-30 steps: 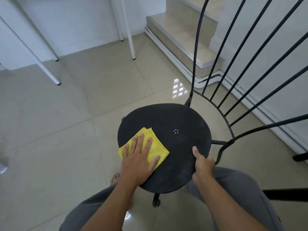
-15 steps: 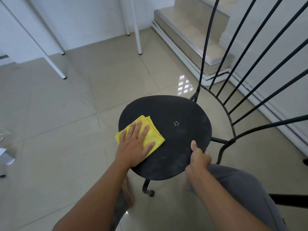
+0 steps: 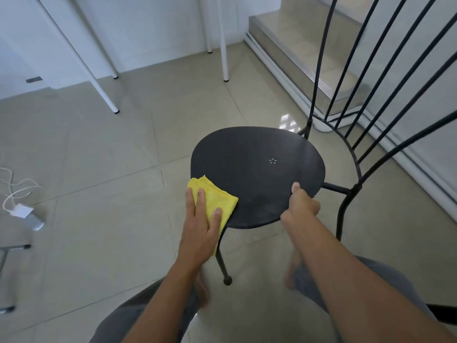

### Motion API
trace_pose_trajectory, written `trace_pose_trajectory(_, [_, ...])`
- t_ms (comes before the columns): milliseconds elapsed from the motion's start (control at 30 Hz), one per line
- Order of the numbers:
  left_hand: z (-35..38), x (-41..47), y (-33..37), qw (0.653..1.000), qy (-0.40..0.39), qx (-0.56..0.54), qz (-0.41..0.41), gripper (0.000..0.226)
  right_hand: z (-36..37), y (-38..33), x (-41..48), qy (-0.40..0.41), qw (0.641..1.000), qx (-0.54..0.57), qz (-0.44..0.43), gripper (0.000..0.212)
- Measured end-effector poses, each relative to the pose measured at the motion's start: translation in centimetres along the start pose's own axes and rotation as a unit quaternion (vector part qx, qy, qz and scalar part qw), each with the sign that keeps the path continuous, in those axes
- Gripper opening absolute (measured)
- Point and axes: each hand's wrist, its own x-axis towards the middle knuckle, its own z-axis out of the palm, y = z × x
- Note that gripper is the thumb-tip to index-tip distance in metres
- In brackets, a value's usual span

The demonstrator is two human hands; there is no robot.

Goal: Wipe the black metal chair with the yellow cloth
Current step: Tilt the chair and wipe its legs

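Black metal chair (image 3: 257, 174) on tiled floor (image 3: 99, 149), round seat dusty, rod back rising at seat's right. Yellow cloth (image 3: 215, 199) folded, lying on seat's near-left rim, part overhanging edge. Left hand (image 3: 201, 222) flat on cloth, fingers straight, pressing down. Right hand (image 3: 303, 204) curled round seat's near-right rim, thumb on top. White charger (image 3: 21, 211) with cable on floor, well left of seat.

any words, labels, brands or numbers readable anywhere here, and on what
No text can be read anywhere.
Chair seat: only a small ring of pale dots, no letters.
Yellow cloth: no tag or print in view.
White charger on the floor: too small to show any marking.
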Motion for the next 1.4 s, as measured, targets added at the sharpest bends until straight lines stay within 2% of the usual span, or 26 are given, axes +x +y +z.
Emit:
trace_pose_trajectory(100, [0.5, -1.2, 2.2, 0.997, 0.04, -0.063, -0.034, 0.067, 1.5, -0.6, -0.5, -0.007, 1.0, 0.007, 0.011, 0.054])
trace_pose_trajectory(200, [1.3, -1.4, 3.3, 0.988, 0.062, -0.13, -0.056, 0.069, 2.9, -1.0, -0.6, -0.023, 1.0, 0.007, 0.01, 0.046])
trace_pose_trajectory(333, [1.9, -0.6, 3.2, 0.984, 0.08, -0.143, -0.065, 0.066, 4.5, -1.7, -0.4, -0.026, 0.999, -0.019, -0.002, 0.039])
trace_pose_trajectory(400, [2.1, 0.5, 3.0, 0.981, 0.1, -0.147, -0.081, 0.053, 5.1, -2.2, -0.3, -0.04, 0.999, -0.032, -0.006, 0.041])
trace_pose_trajectory(500, [2.2, 2.5, 3.7, 0.978, 0.136, -0.119, -0.105, 0.019, 6.1, -2.1, -0.7, -0.047, 0.998, -0.024, -0.032, 0.043])
trace_pose_trajectory(600, [1.7, 3.8, 4.6, 0.979, 0.143, -0.106, -0.1, 0.008, 7.0, 0.0, -2.7, -0.048, 0.998, -0.015, -0.03, 0.048])
trace_pose_trajectory(667, [1.4, 4.3, 4.7, 0.981, 0.134, -0.104, -0.091, 0.006, 7.6, 1.8, -3.7, -0.069, 0.998, -0.001, 0.002, 0.046])
trace_pose_trajectory(800, [1.1, 4.9, 4.7, 0.984, 0.126, -0.098, -0.077, 0.009, 8.7, 2.3, -4.5, -0.116, 0.992, 0.022, 0.037, 0.016])
trace_pose_trajectory(1100, [2.9, 5.0, 2.7, 0.978, 0.173, -0.11, -0.03, 0.003, 10.0, 1.9, -3.8, -0.115, 0.993, -0.006, -0.013, 0.016])
trace_pose_trajectory(1400, [5.3, 4.6, 1.5, 0.958, 0.197, -0.18, -0.104, 0.006, 11.1, 1.4, -3.7, -0.135, 0.99, 0.033, -0.024, 0.01])
